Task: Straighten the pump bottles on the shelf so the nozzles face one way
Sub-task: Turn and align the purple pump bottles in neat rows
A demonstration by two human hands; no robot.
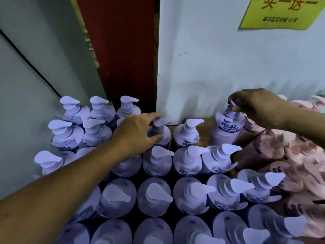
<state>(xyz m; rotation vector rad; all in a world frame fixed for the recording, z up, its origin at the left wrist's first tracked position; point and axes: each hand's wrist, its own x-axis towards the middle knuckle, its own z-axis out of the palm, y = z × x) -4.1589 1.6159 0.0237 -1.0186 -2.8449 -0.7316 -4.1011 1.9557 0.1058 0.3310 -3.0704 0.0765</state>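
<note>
Several rows of lavender pump bottles (157, 162) fill the shelf, most nozzles pointing right. My left hand (135, 133) reaches in from the lower left and grips a bottle in the back row (162, 133) around its neck, its nozzle pointing right. My right hand (258, 106) comes from the right and pinches the pump head of a taller-standing lavender bottle (226, 128) at the back right; that nozzle is mostly hidden under my fingers.
Pink pump bottles (288, 148) crowd the right side. A pale wall (228, 67) with a yellow sign (281, 13) stands behind, a dark red post (123, 50) and grey panel (26, 85) to the left. Bare wooden shelf (205, 124) shows between back bottles.
</note>
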